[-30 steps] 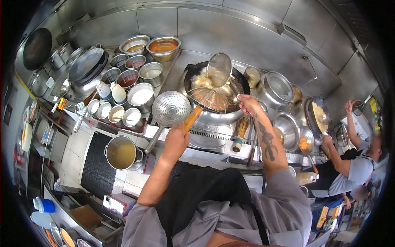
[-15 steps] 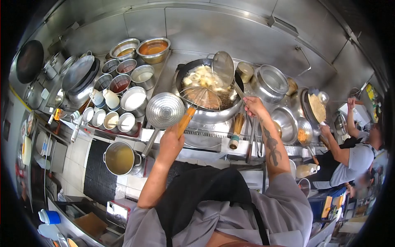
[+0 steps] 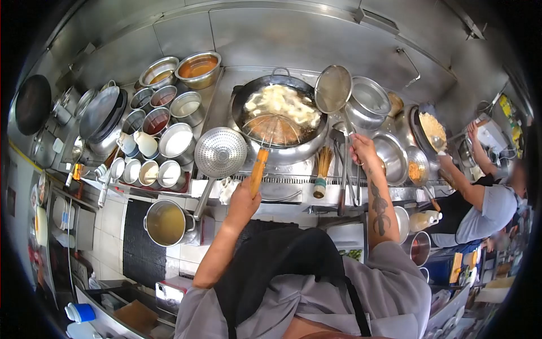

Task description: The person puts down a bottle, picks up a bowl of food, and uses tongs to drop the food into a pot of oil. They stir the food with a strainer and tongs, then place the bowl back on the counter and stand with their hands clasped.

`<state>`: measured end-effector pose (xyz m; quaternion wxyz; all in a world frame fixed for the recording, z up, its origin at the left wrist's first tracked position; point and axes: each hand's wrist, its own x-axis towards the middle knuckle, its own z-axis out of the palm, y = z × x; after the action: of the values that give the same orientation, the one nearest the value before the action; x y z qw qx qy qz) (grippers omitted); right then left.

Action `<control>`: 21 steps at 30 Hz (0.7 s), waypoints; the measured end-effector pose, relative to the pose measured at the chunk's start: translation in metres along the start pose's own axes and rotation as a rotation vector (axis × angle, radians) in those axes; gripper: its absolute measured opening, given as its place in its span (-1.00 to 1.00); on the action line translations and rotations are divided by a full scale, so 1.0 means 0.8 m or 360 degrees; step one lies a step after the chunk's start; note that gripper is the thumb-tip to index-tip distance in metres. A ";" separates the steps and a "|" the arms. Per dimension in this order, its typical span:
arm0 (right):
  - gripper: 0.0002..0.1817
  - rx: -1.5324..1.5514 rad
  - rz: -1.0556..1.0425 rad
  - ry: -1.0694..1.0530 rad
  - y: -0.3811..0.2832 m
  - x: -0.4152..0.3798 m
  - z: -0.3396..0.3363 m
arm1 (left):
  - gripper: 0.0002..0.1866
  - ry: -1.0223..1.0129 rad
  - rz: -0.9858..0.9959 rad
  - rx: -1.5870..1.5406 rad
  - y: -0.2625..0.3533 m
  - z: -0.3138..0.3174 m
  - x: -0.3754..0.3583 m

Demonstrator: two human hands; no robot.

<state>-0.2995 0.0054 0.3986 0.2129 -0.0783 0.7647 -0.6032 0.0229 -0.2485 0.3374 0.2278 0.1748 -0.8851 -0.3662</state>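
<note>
My left hand [image 3: 244,202] is wrapped round the wooden handle of a wire spider strainer [image 3: 274,129], whose basket lies over the near side of a black wok [image 3: 240,92]. Pale chunks of food [image 3: 282,103] are frying in bubbling oil in the wok. In my right hand [image 3: 363,150], the fingers close round the handle of a fine-mesh skimmer [image 3: 333,88]. Its round mesh head is raised at the wok's right edge, with nothing visible on it. A perforated ladle [image 3: 221,152] rests left of the wok, its handle beside my left hand.
A bamboo brush [image 3: 323,169] and metal utensils lie right of the wok, by a steel bowl [image 3: 390,158]. Sauce pots [image 3: 179,140] crowd the left counter. Below them stands a pot of yellowish liquid [image 3: 165,223]. A co-worker [image 3: 480,198] works at another wok on the right.
The mesh skimmer has moved right, from over the food to the wok's right edge, and my right hand shifted right with it. The spider strainer stays over the wok's near side.
</note>
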 end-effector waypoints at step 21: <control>-0.77 0.1484 0.0031 0.0583 0.263 -0.141 -0.098 | -0.54 -0.0607 -0.0959 -0.0563 -0.183 -0.017 -0.105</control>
<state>-0.2021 0.1723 0.2378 0.0929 0.1396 0.4393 -0.8825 0.1216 -0.3144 0.2162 -0.0315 0.3135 -0.7439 -0.5894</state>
